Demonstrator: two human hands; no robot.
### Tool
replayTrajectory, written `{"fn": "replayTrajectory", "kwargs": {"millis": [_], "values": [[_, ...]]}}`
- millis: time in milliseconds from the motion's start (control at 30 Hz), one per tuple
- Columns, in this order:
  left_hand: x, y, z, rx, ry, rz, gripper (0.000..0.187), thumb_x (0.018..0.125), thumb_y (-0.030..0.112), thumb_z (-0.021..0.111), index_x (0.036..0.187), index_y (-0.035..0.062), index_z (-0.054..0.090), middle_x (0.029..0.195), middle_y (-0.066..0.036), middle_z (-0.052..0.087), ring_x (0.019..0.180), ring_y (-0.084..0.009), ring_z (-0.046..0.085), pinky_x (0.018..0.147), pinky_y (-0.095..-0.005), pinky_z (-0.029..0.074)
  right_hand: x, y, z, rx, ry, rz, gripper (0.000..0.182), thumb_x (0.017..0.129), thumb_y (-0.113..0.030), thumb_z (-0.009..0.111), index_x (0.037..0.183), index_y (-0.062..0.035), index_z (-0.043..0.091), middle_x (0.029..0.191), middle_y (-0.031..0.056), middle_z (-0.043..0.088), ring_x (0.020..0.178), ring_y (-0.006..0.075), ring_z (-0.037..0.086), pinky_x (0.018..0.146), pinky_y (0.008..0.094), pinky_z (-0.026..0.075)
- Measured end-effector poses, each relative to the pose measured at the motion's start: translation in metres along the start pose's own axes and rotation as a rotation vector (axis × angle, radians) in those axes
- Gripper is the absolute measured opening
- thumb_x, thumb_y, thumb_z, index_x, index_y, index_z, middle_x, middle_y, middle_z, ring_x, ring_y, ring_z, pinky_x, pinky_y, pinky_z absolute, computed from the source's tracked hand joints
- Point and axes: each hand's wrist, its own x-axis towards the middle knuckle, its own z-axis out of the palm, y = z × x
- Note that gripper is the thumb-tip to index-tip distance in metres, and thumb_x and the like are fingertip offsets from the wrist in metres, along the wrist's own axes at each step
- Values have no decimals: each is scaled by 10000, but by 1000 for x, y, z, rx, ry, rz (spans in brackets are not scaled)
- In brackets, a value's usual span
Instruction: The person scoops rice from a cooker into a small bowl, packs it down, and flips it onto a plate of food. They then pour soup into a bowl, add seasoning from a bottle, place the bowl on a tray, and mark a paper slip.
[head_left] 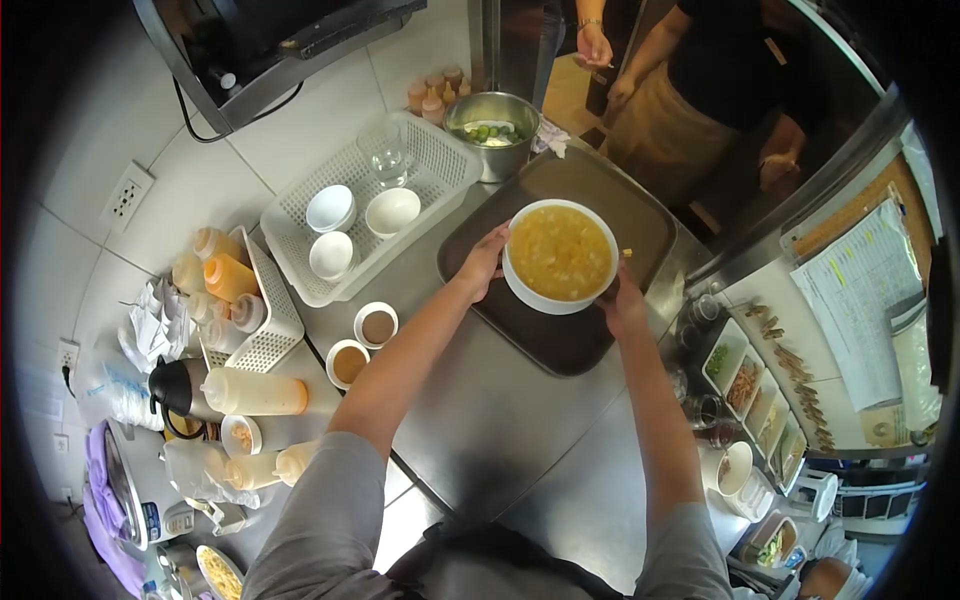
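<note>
A white bowl (540, 297) full of yellow soup with pale chunks is between my two hands, over a dark brown tray (560, 350). My left hand (484, 264) grips the bowl's left side. At its lower right side, my right hand (624, 300) holds it, with the fingers partly hidden by the rim. A small yellow bit shows beside the right fingers. Two small cups of brown sauce, one (348, 364) nearer and one (376, 326) farther, stand left of the tray near my left forearm.
A white basket (330, 290) holds small bowls and a glass. Behind the tray is a steel pot (492, 165). Squeeze bottles (255, 392) stand at left. Containers of toppings (745, 385) line the right. Two people (700, 100) are beyond the counter.
</note>
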Motion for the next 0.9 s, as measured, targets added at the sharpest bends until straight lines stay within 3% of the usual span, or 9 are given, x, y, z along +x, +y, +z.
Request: {"fn": "replayTrajectory", "kwargs": {"millis": [100,233,300,467,533,633,733,833,900], "values": [[-1,-9,-1,61,52,51,535,1008,450,372,1470,180,339,1368,-43,494,1215,-179,482,1014,-360,356,-5,-2,1,-45,14,-52,476,1000,-430,390,1416,-201,424,1290,5,556,1128,174,523,932,384,398],[-41,-27,6,276,326,470,469,1017,342,410,1312,-5,522,1274,-104,574,1204,-192,514,1036,-328,370,-41,17,-2,-192,79,-301,490,1003,-399,409,1386,-100,472,1325,51,540,1166,176,505,972,346,389],[-92,-13,-2,320,161,465,304,988,197,490,1141,-16,642,1110,-100,649,1113,-159,564,975,-302,424,-103,32,-2,-494,-62,-448,392,985,-289,484,1266,-32,578,1068,41,645,959,117,567,838,282,447],[-236,90,-5,446,362,616,83,886,56,624,828,9,662,902,-58,678,887,-113,610,853,-278,483,-251,95,-3,-569,-125,-168,241,892,-232,659,815,-8,701,682,20,646,595,77,557,557,255,462],[-276,137,-15,623,644,905,118,845,46,668,747,10,614,860,-58,682,820,-128,622,794,-282,494,-287,116,-14,-841,-110,-52,277,919,-260,619,844,-3,688,705,22,640,648,87,566,592,241,443],[-339,216,-24,562,906,1370,201,948,97,499,817,-12,606,862,-79,618,836,-170,560,772,-305,437,-308,174,-37,-511,-201,74,328,975,-334,491,1074,-47,615,764,88,649,654,175,618,650,363,566],[-379,281,-41,785,1345,1569,185,933,186,559,996,29,632,1050,-104,590,1015,-225,528,831,-346,431,-327,155,-34,-657,-379,484,454,895,-447,614,1235,-155,538,1401,111,452,1280,210,440,1016,389,416],[-389,343,-59,765,1275,1592,291,886,233,627,1159,132,635,1128,-122,580,1072,-242,533,880,-358,441,-366,130,8,-475,-202,-41,326,938,-292,582,813,-7,680,695,33,638,632,99,566,598,252,449],[-384,376,-75,812,1294,1530,346,858,217,646,1200,162,634,1080,-123,600,977,-228,572,840,-331,463,-374,117,25,-501,-279,-110,338,950,-283,570,787,-3,666,661,19,605,628,80,535,597,244,436]]}}
